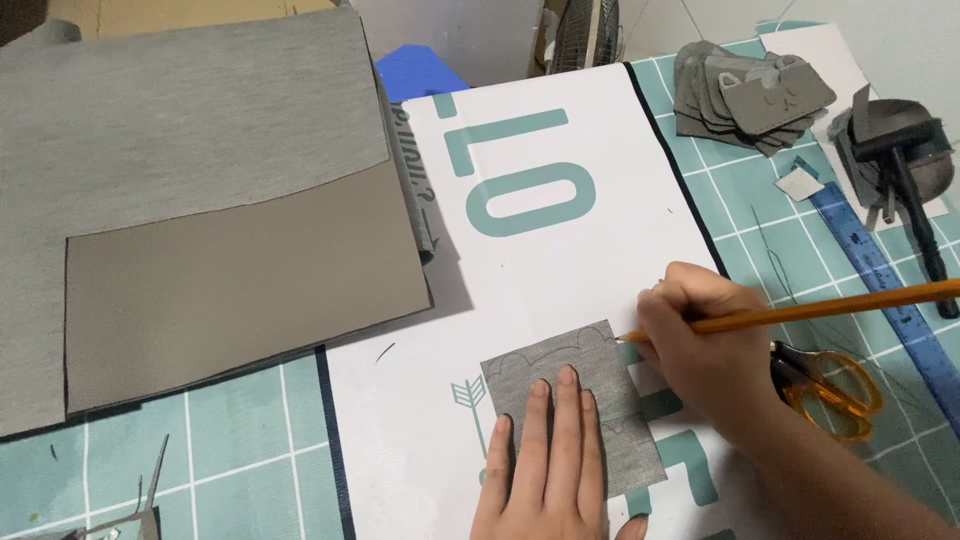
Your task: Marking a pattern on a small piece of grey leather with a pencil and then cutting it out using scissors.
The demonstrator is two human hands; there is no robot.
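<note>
A small grey fabric square (600,372) lies on a white printed sheet (560,270), with a faint pencilled outline along its top edge. My left hand (548,460) presses flat on the square, fingers together. My right hand (705,345) grips an orange pencil (830,308) whose tip touches the square's upper right corner.
A large grey fabric sheet (190,190) covers the left side. Orange-handled scissors (828,390) lie by my right wrist on the teal cutting mat (240,450). A blue ruler (880,275), a black hammer (915,200) and a stack of cut grey pieces (750,95) sit at the upper right.
</note>
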